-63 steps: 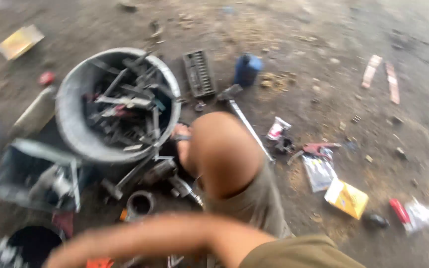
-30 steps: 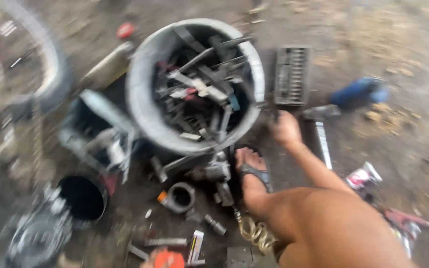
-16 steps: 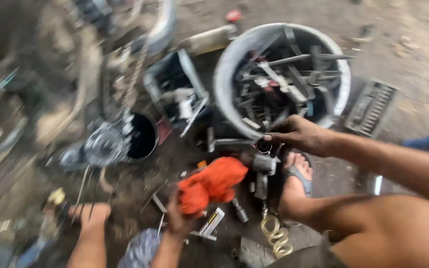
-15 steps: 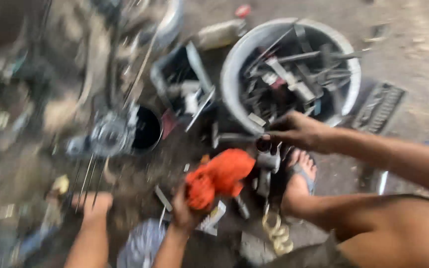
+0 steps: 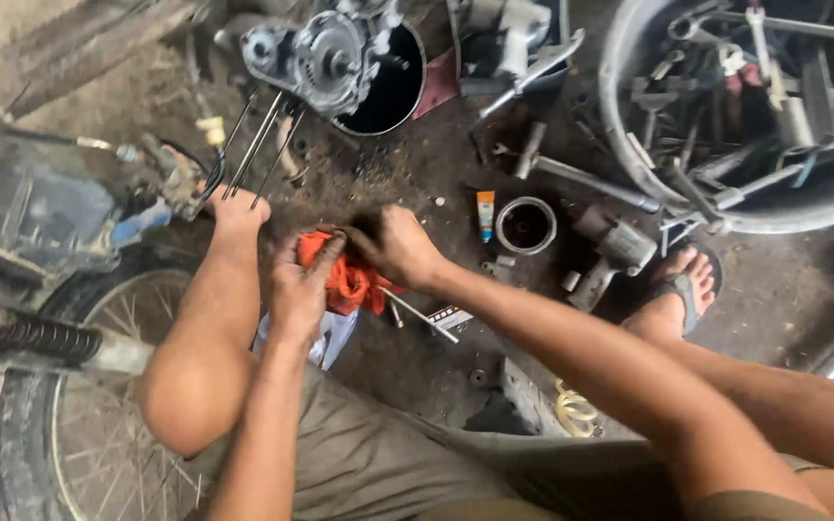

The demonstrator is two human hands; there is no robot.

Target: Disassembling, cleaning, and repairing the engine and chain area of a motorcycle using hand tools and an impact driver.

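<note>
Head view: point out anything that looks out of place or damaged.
Nothing is plainly broken. An engine part lies on the dirt with long studs sticking out, off any machine. Tools are scattered around the tub. The left hand and right hand hold an orange rag.

The person's forearms are bare, without sleeves or gloves. Olive-grey shorts (image 5: 378, 463) cover the lap at lower centre. A dark strapped sandal (image 5: 682, 289) is worn on the foot (image 5: 668, 309) at right of centre.
</note>
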